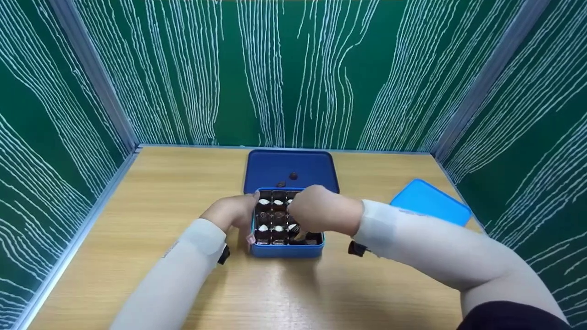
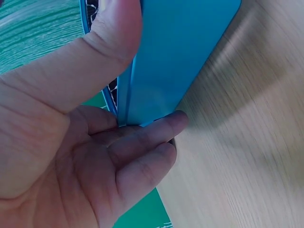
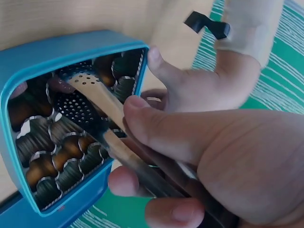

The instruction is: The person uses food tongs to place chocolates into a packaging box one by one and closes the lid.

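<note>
A blue tin of chocolates (image 1: 286,250) was held steady near the middle of a wooden worktop (image 1: 160,192), its left wall clasped by the left hand (image 1: 229,213), thumb over the rim and fingers (image 2: 156,130) curled against the smooth outer side. Metal tongs (image 3: 102,111) with perforated, spoon-shaped tips were pinched in the grip of the right hand (image 1: 321,213) and lowered into the tin among chocolates (image 3: 42,166) seated in pleated paper cups. Touching the tin's far edge lay a dark blue tray (image 1: 275,167) carrying two loose chocolates (image 1: 293,175). A lighter blue lid (image 1: 429,201) rested well apart at the worktop's right edge. Bare wood-grain surface lay open to the left and in front, enclosed by green patterned walls (image 1: 55,114).
</note>
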`<state>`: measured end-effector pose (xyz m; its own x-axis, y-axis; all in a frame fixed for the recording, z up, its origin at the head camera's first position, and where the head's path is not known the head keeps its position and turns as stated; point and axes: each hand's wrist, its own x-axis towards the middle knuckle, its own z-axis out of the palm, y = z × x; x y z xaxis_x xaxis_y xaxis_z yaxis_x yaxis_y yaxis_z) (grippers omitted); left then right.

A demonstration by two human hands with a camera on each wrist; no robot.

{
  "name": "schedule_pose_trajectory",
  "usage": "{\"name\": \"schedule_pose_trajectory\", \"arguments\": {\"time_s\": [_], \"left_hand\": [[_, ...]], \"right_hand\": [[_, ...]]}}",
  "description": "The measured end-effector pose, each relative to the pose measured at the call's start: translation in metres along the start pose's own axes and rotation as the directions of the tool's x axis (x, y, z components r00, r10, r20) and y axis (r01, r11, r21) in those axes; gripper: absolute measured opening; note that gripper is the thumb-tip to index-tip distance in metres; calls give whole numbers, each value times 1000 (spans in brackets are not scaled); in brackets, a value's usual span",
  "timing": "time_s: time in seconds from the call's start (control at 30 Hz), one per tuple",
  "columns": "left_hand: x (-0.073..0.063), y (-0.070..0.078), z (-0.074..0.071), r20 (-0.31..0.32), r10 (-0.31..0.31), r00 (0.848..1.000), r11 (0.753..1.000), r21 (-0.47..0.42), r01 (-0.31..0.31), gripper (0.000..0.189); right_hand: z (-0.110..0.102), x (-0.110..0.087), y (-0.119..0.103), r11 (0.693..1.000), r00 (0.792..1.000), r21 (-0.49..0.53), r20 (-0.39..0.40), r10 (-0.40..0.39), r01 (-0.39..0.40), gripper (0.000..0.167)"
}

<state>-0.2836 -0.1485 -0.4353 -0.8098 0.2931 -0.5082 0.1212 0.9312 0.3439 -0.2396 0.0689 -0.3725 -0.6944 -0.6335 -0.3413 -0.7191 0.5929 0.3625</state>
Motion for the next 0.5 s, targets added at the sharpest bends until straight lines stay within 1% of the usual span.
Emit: {"name": "schedule_pose_trajectory", "arguments": {"time_s": [0.13, 0.2, 0.3, 0.4, 0.5], "left_hand": [[0, 0, -1, -5, -3, 1000, 1000, 7, 3, 148], [1, 0, 0, -11, 3, 1000, 1000, 10, -2, 149], [2, -1, 1, -12, 4, 1000, 1000, 19, -4, 148], [2, 0, 0, -6, -7, 1000, 1000, 26, 7, 150], [1, 1, 0, 3, -15, 1000, 1000, 27, 15, 149]], "right_hand": [[2, 8, -13, 988, 1000, -153, 25, -16, 20, 47], [2, 9, -16, 983, 999, -185, 46, -9, 17, 42], [-1, 9, -17, 984, 998, -177, 59, 6, 4, 40], [-7, 8, -15, 991, 995, -132, 94, 31, -18, 48], [-10, 5, -11, 994, 992, -107, 113, 49, -37, 54]]}}
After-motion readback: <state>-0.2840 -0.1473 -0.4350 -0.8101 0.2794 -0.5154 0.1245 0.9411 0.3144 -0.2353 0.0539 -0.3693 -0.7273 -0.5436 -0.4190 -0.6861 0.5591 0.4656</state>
